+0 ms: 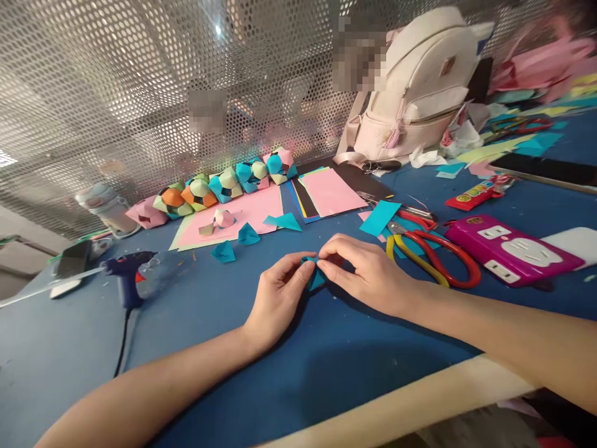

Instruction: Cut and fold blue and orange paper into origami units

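Note:
Near the middle of the blue table, my left hand (pixel 284 289) pinches a small folded piece of blue paper (pixel 316 279) between thumb and fingers. My right hand (pixel 361 267) grips the same paper from the other side, thumb and index finger pressed together at its upper corner. The fingers hide much of the piece. Two similar folded blue pieces (pixel 249 234) lie beyond my left hand, with another blue strip (pixel 284 221) behind them. Scissors with red and yellow handles (pixel 436 255) rest to the right of my right hand, beside a flat blue paper rectangle (pixel 380 218).
A dark blue glue gun (pixel 125 274) stands at left, its cord trailing forward. Several folded paper balls (pixel 226 185) line the perforated metal screen (pixel 140 74). Pink paper sheets (pixel 333 193), a purple power strip (pixel 513 249) and a pale backpack (pixel 415 87) sit farther right.

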`<state>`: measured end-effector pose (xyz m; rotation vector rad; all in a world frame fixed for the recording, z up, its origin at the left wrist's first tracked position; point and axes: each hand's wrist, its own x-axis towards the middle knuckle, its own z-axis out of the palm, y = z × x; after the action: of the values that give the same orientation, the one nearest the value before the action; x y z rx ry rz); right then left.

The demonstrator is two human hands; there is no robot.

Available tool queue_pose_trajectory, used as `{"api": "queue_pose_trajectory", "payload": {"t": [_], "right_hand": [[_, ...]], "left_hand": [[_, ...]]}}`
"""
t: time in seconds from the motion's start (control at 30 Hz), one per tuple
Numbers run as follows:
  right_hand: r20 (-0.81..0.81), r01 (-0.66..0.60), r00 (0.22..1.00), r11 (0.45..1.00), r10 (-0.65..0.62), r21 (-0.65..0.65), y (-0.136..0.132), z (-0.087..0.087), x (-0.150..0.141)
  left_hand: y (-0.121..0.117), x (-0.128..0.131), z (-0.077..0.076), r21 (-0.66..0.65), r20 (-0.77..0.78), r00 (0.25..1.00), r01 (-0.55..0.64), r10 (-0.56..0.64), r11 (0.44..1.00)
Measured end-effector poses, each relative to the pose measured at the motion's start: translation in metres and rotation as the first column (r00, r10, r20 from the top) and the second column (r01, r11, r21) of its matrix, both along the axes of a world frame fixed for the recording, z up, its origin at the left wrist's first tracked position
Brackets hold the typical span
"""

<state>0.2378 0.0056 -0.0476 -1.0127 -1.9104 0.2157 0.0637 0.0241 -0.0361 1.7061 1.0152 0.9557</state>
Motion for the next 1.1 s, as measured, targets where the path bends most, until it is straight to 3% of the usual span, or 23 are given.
{"api": "queue_pose_trajectory", "payload": {"t": [0.2,0.43,0.8,1.1], "right_hand": [[0.013,0.012,1.000,0.998,-0.012,0.055,0.001,0.000,0.001],[0.018,0.008,1.000,0.997,-0.009,0.082,0.002,0.000,0.001],[0.081,0.050,0.995,0.991,-0.060,0.123,0.003,-0.001,0.002],[0.103,0.084,0.989,0.979,-0.104,0.184,0.003,-0.002,0.002]], "left_hand": [[0.000,0.000,0.002,-0.026,-0.014,1.000,-0.010,0.009,1.000],[0.003,-0.005,-0.009,-0.193,0.112,0.994,0.031,-0.010,0.981],[0.005,-0.005,-0.011,-0.108,0.068,0.997,0.039,-0.032,0.993],[0.004,-0.005,-0.010,-0.110,0.058,0.998,0.047,-0.041,0.993]]}}
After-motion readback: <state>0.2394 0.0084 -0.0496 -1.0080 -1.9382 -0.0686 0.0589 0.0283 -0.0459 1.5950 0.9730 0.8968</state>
